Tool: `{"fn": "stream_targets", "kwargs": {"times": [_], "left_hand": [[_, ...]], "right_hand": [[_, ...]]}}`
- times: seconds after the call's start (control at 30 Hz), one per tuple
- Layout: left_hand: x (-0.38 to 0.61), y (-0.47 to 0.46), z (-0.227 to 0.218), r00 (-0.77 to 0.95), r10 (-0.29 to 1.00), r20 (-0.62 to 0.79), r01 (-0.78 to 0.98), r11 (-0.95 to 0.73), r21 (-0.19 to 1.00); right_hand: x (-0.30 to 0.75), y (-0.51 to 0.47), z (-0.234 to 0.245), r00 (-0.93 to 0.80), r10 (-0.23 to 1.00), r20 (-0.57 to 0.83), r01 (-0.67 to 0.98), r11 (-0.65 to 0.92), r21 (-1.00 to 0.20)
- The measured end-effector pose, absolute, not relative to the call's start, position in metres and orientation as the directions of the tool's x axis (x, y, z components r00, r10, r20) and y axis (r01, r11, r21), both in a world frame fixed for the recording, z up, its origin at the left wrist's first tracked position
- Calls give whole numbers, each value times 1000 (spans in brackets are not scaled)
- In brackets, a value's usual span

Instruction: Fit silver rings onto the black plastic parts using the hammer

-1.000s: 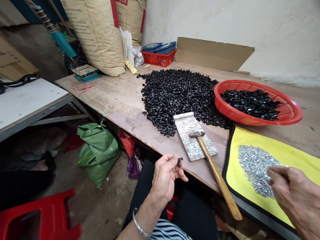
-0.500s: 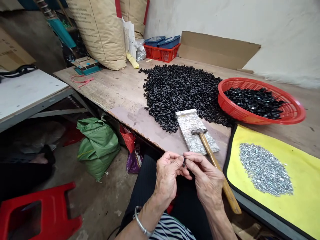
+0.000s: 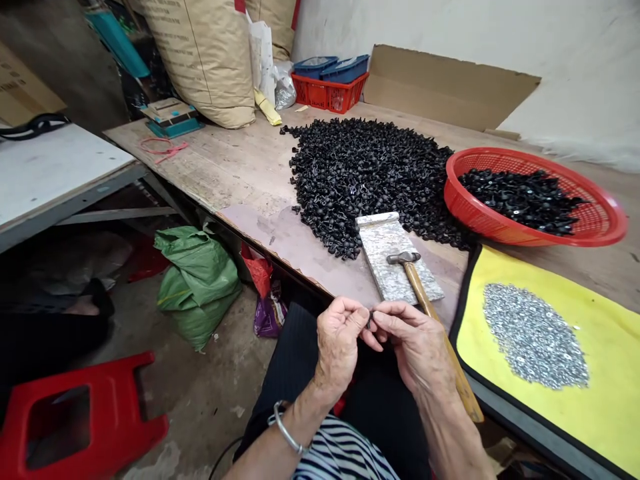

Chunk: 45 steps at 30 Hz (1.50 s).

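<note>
Between the fingertips of both hands is a small black plastic piece (image 3: 370, 322), mostly covered by the fingers. My left hand (image 3: 339, 337) pinches it from the left, a silver bangle on that wrist. From the other side my right hand (image 3: 417, 343) grips it with thumb and forefinger. Just beyond the hands, a hammer (image 3: 413, 275) lies with its head on a pale, worn slab (image 3: 383, 243) and its wooden handle running down beside my right hand. Behind the slab spreads a big heap of small black plastic parts (image 3: 370, 177).
At the right, a red basket (image 3: 537, 235) holds more black parts. Many small metal pieces (image 3: 537, 337) lie on a yellow cloth (image 3: 613, 373). Paper sacks (image 3: 210, 73) and a red crate (image 3: 327, 97) stand behind. A red stool (image 3: 113, 400) and green sack (image 3: 197, 287) are on the floor.
The view has shifted slightly. Both hands stay together at the small black piece, their fingers a little repositioned; the right hand's fingers have closed in slightly. The hammer and slab stay put.
</note>
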State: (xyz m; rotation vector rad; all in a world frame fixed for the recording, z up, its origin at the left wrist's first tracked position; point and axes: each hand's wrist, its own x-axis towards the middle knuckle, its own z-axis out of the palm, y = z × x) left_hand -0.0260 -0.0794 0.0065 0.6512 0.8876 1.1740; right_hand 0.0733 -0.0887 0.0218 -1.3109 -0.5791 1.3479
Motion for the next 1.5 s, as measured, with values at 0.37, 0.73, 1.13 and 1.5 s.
{"fn": "stream_targets", "kwargs": {"times": [0.37, 0.73, 1.13, 1.5], "left_hand": [[-21, -83, 6, 117, 952, -284, -425, 306, 852], [-24, -82, 7, 183, 952, -244, -349, 295, 890], [-23, -82, 13, 347, 919, -186, -552, 360, 752], [-24, -86, 2, 379, 880, -288, -642, 473, 603]], "right_hand": [[80, -93, 21, 227, 901, -371, -372, -271, -888], [88, -95, 33, 225, 904, -364, -263, -303, -916], [94, -108, 34, 156, 944, -292, -288, -239, -927], [95, -111, 32, 138, 931, -339, -102, -327, -939]]}}
